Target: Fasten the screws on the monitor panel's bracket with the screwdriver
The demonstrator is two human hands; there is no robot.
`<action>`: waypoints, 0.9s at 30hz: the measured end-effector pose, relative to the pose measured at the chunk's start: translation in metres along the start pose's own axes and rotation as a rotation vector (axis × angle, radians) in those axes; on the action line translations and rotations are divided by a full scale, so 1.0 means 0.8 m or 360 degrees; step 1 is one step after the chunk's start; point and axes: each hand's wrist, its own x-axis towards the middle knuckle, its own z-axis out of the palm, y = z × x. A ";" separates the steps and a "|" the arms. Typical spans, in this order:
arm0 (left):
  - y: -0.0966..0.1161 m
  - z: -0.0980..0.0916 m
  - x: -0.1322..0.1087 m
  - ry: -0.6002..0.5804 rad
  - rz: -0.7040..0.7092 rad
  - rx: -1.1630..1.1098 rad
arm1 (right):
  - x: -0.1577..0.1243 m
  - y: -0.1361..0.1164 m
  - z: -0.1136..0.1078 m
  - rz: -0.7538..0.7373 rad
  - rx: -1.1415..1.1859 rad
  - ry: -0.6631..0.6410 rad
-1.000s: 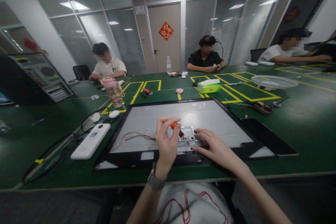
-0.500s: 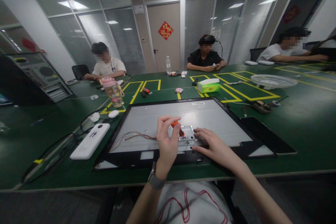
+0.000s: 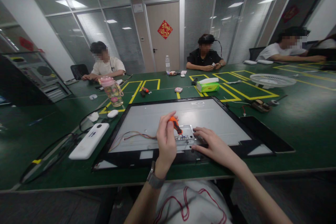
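A monitor panel [image 3: 210, 115] lies face down on the green table in front of me, its grey metal back up inside a black frame. My left hand [image 3: 166, 139] pinches a small orange-handled screwdriver [image 3: 175, 124], tip down on a small circuit board [image 3: 187, 139] near the panel's front edge. My right hand [image 3: 211, 145] rests flat beside that board, fingers spread and pressing on the panel. Thin coloured wires [image 3: 133, 135] run left from the board across the metal back.
A white power bank [image 3: 89, 140] and black cables [image 3: 52, 154] lie to the left. A pink-lidded bottle [image 3: 113, 91], a green tissue box [image 3: 208, 85], a white fan grille [image 3: 272, 80] and a dark slab [image 3: 267, 134] sit around. Three people sit at the far side.
My left hand's fingers have closed tighter round the screwdriver and turned it; the handle now tilts more upright. My right hand has stayed put on the panel.
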 end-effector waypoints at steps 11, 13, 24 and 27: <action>0.002 0.000 0.000 0.0035 0.0042 0.0048 | 0.000 -0.001 -0.001 -0.0015 0.0003 0.0018; 0.002 0.000 -0.001 0.0032 -0.0020 -0.0009 | -0.001 -0.002 -0.001 -0.0008 0.0002 0.0021; -0.002 0.002 0.001 0.0001 -0.0089 -0.0150 | -0.001 0.000 -0.001 -0.0007 0.0011 0.0027; -0.002 0.001 0.003 0.0060 0.0040 -0.0027 | -0.001 0.000 -0.001 -0.0012 0.0005 0.0023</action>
